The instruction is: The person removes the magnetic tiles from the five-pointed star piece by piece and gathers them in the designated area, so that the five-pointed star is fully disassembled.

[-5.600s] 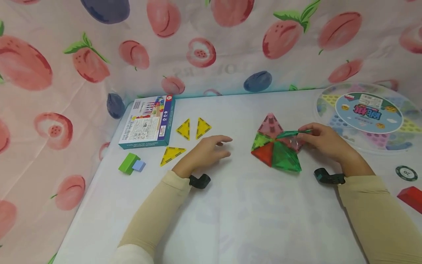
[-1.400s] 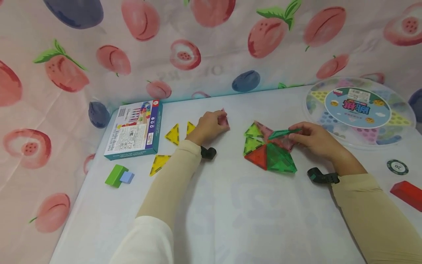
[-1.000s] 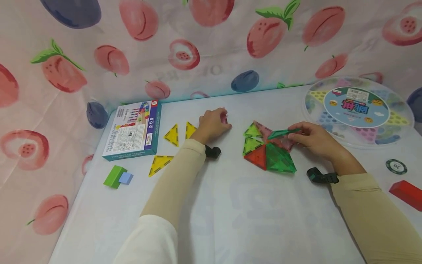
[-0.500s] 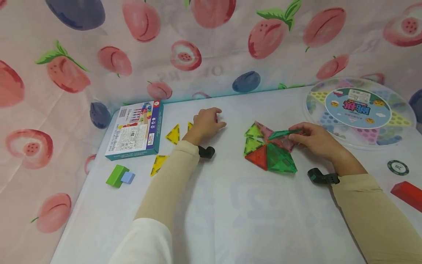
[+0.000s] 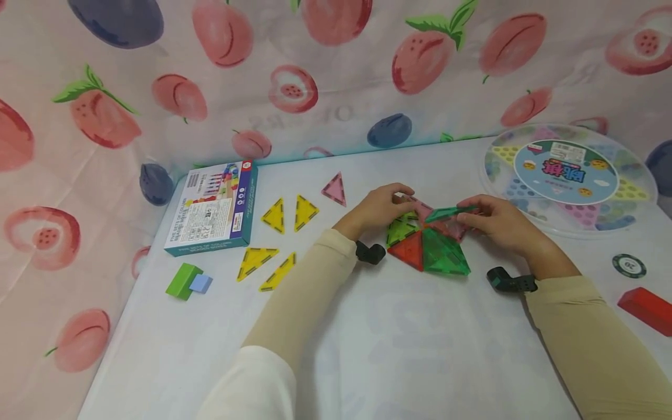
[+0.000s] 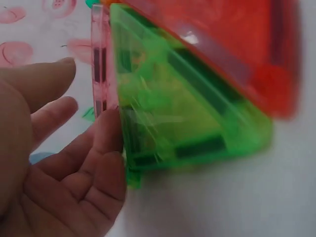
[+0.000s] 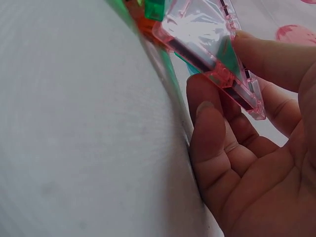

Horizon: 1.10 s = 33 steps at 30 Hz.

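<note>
Teal and thin, the raised tile (image 5: 443, 214) is pinched between the thumb and a finger of the right hand (image 5: 504, 226) in the head view. A pink tile (image 5: 454, 229) is seen just under it, by that thumb. Between the two hands are set the light green tiles (image 5: 399, 232), right by the left hand (image 5: 375, 207), then a red tile (image 5: 408, 251) and a big green tile (image 5: 445, 254) on the side nearer the person. The left hand is loose, with its fingers a bit bent, and nothing is gripped by it. To the left of it, a lone pink tile (image 5: 335, 189) and four yellow tiles (image 5: 253, 262) (like little slices of cheese) are laid out on the white table (image 5: 367, 356). Farther left, a flat box (image 5: 212, 204), a green block (image 5: 182, 281) and a blue block (image 5: 200, 283) are found. To the right of the right hand, a round game board (image 5: 567, 169), a chip (image 5: 629, 266) and a red block (image 5: 648, 309) are seen.

In the left wrist view, the edge of the light green tiles is touched by a fingertip, and the thumb is held apart from them.

In the right wrist view, pink plastic is seen right against the right fingers, with a bit of teal showing through.
</note>
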Tool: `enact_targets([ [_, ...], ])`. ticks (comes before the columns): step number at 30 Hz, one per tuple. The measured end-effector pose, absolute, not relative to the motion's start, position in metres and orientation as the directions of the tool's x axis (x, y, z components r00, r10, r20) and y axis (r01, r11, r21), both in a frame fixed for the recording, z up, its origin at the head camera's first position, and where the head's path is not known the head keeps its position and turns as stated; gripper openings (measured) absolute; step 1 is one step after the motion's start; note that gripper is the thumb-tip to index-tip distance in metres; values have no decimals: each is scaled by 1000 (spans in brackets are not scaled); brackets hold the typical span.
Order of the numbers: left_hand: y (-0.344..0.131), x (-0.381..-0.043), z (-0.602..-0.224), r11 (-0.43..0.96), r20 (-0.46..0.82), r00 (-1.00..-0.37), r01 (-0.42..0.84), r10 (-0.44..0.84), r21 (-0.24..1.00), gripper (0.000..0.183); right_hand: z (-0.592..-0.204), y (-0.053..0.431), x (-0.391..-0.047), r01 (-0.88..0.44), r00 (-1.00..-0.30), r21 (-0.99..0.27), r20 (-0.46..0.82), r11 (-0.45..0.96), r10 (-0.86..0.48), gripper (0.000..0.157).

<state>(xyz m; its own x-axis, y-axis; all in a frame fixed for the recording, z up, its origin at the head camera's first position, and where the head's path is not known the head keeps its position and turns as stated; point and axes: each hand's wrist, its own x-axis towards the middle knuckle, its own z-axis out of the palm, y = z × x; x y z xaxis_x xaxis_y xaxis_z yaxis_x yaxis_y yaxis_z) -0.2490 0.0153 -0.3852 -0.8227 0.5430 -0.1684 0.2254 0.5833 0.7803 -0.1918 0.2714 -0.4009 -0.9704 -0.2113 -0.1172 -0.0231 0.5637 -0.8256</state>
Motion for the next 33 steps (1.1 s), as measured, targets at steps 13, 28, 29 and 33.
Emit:
enact_targets([
  [13,29,-247,-384,512,-189,-813,150,551,846,39,-400,270,-192,-24,-969,-844,-113,537,-220,42],
  [28,30,-247,-380,428,-194,-820,69,539,901,33,-397,268,-190,-30,-971,-824,-110,566,-211,44],
  [29,30,-247,-380,423,-196,-820,61,537,904,33,-397,268,-190,-30,-971,-824,-109,565,-211,44],
  [33,27,-249,-381,380,-207,-815,17,541,925,32,-398,269,-189,-30,-972,-820,-110,572,-209,43],
])
